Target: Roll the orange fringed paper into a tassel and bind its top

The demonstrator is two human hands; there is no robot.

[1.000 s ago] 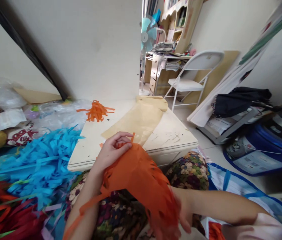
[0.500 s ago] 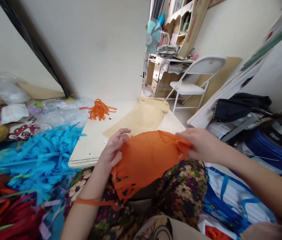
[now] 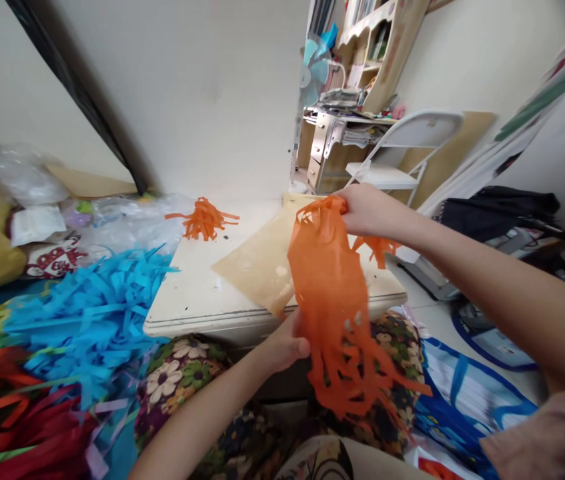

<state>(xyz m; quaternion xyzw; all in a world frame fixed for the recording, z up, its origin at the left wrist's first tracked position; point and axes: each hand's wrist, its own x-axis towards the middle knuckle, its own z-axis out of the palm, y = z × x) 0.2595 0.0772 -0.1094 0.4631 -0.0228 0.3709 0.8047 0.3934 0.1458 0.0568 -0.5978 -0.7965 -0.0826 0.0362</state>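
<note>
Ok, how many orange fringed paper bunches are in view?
2: the held bunch hangs from the right hand, left hand pinching it; the loose bunch lies on the table. An orange tuft by the right wrist may be a third.

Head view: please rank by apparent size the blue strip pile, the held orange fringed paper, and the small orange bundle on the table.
1. blue strip pile and orange fringed paper: about alike, so unranked.
2. small orange bundle: clearly smallest, though farther from the camera.

No text legible anywhere; red print on the white bag (image 3: 55, 259) beside the blue paper strips (image 3: 92, 313) is too blurred.
</note>
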